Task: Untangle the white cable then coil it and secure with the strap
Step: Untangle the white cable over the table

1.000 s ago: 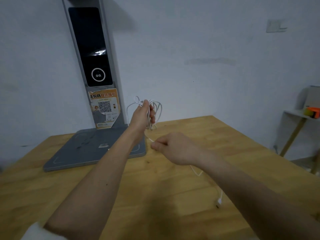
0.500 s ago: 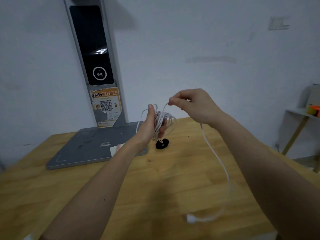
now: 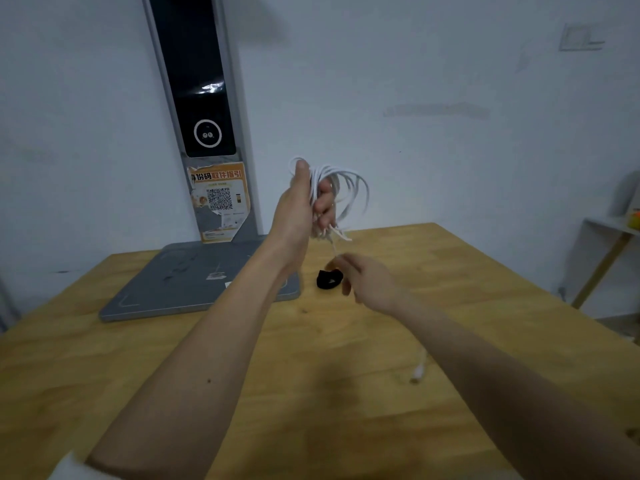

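White cable (image 3: 341, 188) sits looped in the left hand (image 3: 300, 209), fingers wrapped tight around the coils, raised above the table (image 3: 485, 289) near its far edge. Lower down, the right hand (image 3: 367, 282) pinches a trailing strand (blurred), just beside the black strap (image 3: 329, 279) lying on the wood.

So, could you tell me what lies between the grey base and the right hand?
The black strap lies on the table there, in the head view.
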